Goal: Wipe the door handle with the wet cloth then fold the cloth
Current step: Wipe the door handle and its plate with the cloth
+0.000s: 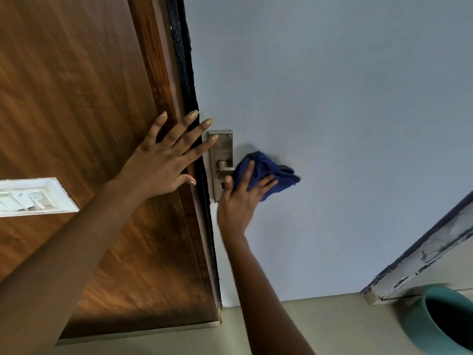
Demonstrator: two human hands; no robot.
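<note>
A brushed-metal door handle (221, 163) on its long back plate sits at the left edge of a pale blue door (332, 124). My right hand (239, 198) grips a bunched dark blue cloth (266, 172) wrapped over the lever, hiding most of it. My left hand (163, 160) lies flat with fingers spread on the brown wooden frame (89, 111), its little finger reaching the top of the handle plate. It holds nothing.
A white switch panel (33, 197) is on the wood at the left. A teal bucket (440, 321) stands on the beige floor at the lower right, below a chipped white ledge (430, 254). A black seal strip (186, 93) runs along the door's edge.
</note>
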